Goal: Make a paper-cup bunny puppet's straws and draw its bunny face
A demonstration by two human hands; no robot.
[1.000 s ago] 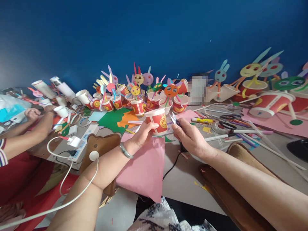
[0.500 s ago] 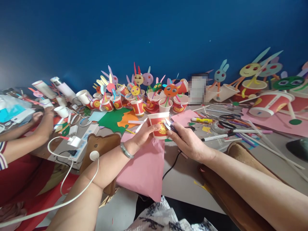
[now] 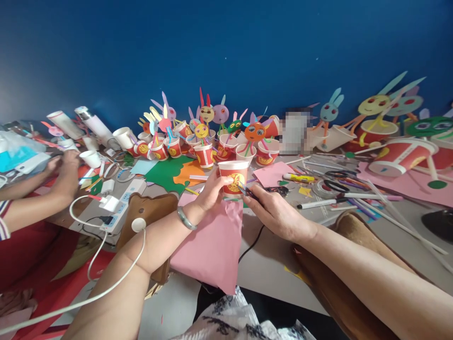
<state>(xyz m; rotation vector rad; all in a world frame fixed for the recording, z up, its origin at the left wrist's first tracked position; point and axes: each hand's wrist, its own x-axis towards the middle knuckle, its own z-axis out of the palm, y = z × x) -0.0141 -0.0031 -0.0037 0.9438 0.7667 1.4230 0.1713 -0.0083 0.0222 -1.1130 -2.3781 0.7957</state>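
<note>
My left hand (image 3: pixel 213 189) wraps round a red and white paper cup (image 3: pixel 233 171) with a gold emblem, holding it upright above the pink paper (image 3: pixel 208 245). In my right hand (image 3: pixel 274 210) is a dark-handled utility knife (image 3: pixel 249 191), gripped between thumb and fingers. Its pale blade points left and touches or nearly touches the lower front of the cup. The fingers behind the cup are partly hidden.
Paper cups with rabbit-faced figures (image 3: pixel 203 153) line the blue wall. Scissors (image 3: pixel 336 182), pens and straws lie at right. A power strip (image 3: pixel 122 208) with a white cable (image 3: pixel 116 285) is on the left. Another person's hands (image 3: pixel 69 165) work at far left.
The cup has been tipped more upright and lifted slightly. The knife has shifted from across the emblem to the cup's lower right side.
</note>
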